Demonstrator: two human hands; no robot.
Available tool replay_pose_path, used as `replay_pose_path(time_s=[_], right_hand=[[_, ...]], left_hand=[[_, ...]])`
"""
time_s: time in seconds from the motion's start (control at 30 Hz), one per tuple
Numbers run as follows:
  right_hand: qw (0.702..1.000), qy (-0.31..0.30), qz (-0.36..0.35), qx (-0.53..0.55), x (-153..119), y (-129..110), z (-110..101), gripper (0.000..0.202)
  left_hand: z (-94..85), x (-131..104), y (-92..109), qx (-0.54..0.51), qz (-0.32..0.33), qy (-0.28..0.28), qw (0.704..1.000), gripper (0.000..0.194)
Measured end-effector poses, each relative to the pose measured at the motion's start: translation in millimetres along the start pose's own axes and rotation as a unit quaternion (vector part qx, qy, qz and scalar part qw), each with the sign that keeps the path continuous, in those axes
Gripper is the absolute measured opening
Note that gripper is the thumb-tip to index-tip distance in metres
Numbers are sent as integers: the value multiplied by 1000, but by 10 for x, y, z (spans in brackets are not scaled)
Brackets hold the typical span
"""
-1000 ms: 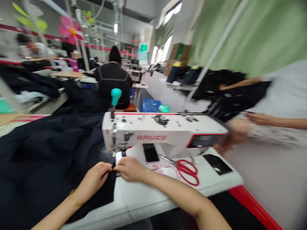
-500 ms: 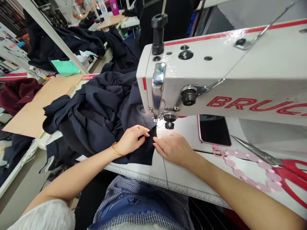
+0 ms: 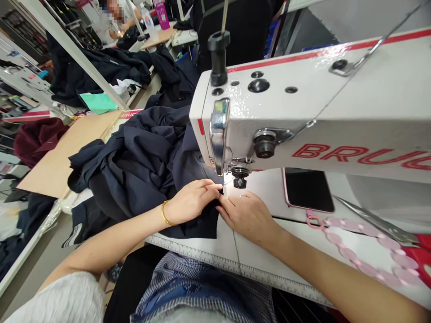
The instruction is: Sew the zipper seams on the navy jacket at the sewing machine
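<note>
L hand (image 3: pixel 193 202): fingers drawn tog., pinching edge of navy cloth (image 3: pixel 144 139). R hand (image 3: pixel 247 214): half-curled, fingertips meeting L fingertips at same edge; can't tell if it grips cloth, contact pt. obscured. Cloth bunched on L side of sewing m/c (image 3: pixel 323 103), held edge nr. needle area. Phone (image 3: pixel 308 190) & scissors (image 3: pixel 387 226) on worktop (image 3: pixel 259 264), R of hands.

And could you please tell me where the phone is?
In the head view, the phone lies right of centre, between the right hand and the scissors.
</note>
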State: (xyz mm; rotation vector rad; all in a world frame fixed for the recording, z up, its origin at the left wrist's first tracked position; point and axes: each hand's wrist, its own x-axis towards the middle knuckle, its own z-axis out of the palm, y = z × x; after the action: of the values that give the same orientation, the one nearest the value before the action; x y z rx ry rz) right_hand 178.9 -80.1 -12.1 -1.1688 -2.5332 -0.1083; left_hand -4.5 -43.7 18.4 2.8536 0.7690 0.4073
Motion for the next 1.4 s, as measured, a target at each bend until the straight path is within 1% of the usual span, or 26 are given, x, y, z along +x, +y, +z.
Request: replay_pose_path(time_s=[0.07,0.1,0.13,0.2,0.27,0.33,0.43,0.5,0.6,0.67,0.77,0.83,0.97,1.03,1.3,1.4], right_hand=[[1000,6,1,1,7,-5,0,22],[1000,6,3,2,14,-5,1,23],[1000,4,8,4,23,-4,3,23],[1000,-7,25,7,43,-2,10,21],[999,-17,43,12,63,2,17,17],[998,-21,54,21,76,7,23,14],[997,-19,57,48,79,21,24,11],[997,-12,57,60,77,32,17,10],[997,6,61,48,75,45,1,9],[997,12,65,31,75,49,-5,12],[998,12,61,14,75,55,-6,18],[998,14,57,10,74,59,-5,20],[998,19,57,13,75,64,-11,20],[998,22,59,14,74,65,-13,20],[998,21,60,14,78,62,-1,19],[998,15,59,10,78,61,-2,19]], left_hand=[[-51,69,20,48,51,-43,997,28],[-66,104,29,58,62,-64,994,30],[-72,136,34,58,61,-81,993,33],[-58,184,28,44,33,-95,994,34],[-15,201,-2,30,1,-80,996,33],[36,183,-51,29,-12,-67,997,32],[101,113,-130,30,-22,-77,996,31],[128,64,-172,21,-34,-69,997,29],[143,25,-211,-2,-50,-6,999,25],[139,28,-228,-33,-76,37,996,22],[118,49,-258,-96,-117,66,986,18],[102,56,-282,-126,-125,66,982,17],[75,52,-315,-159,-146,21,976,19],[67,50,-320,-162,-146,9,976,19],[54,48,-319,-155,-111,17,981,20],[71,20,-354,-175,-126,18,976,20]])
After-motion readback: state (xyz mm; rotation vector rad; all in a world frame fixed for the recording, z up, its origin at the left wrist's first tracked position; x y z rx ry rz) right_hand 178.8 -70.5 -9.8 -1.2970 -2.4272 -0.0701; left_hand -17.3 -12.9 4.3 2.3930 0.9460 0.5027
